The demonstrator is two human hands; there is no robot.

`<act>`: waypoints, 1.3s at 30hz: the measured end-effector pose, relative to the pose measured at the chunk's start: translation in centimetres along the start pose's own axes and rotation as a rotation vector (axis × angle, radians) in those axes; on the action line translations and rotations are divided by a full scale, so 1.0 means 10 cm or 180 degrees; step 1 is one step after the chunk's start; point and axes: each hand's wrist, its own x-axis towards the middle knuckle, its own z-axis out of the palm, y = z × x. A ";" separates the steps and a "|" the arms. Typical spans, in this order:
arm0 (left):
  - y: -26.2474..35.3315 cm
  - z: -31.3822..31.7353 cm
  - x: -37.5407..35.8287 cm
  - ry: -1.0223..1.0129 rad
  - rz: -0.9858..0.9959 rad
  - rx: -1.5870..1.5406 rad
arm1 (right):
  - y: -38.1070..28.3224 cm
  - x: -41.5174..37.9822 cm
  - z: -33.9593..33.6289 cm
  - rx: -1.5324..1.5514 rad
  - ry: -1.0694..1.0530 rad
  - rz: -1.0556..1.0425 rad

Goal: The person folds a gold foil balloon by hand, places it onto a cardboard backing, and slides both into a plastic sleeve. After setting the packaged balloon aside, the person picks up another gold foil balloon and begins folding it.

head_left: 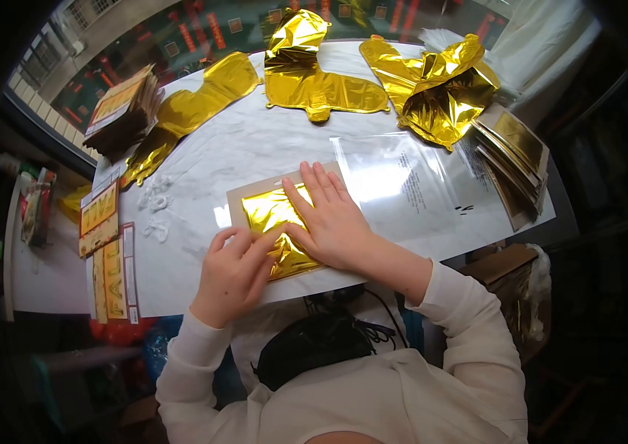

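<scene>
A folded gold foil balloon (266, 209) lies on a grey-brown card (238, 198) near the front of the table. My right hand (332, 222) rests flat on the balloon's right part, its fingers stretched forward and a little apart. From the left, my left hand (234, 274) reaches over the balloon's lower part. Its index finger is close to my right thumb, the other fingers are curled, and it appears to pinch the foil. The exact pinch point is hidden.
Unfolded gold foil balloons (195, 100) lie along the back of the white table (217, 152). Clear plastic sleeves (403, 181) lie at right beside stacked cards (510, 163). Printed packets (125, 107) are piled at left, near loose white ribbon (155, 203) and FALL-labelled packets (110, 270).
</scene>
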 end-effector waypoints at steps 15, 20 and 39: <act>0.06 0.41 0.06 -0.0441 -0.0717 0.0861 | 0.04 0.00 -0.01 0.0288 0.0144 -0.0068; 0.04 0.43 0.04 -0.0390 -0.0726 0.0865 | 0.21 0.02 -0.29 0.0833 0.0324 -0.0190; 0.21 0.30 -0.06 -0.0027 -0.0842 0.0350 | -0.12 -0.40 -0.33 0.0287 -0.0306 -0.0095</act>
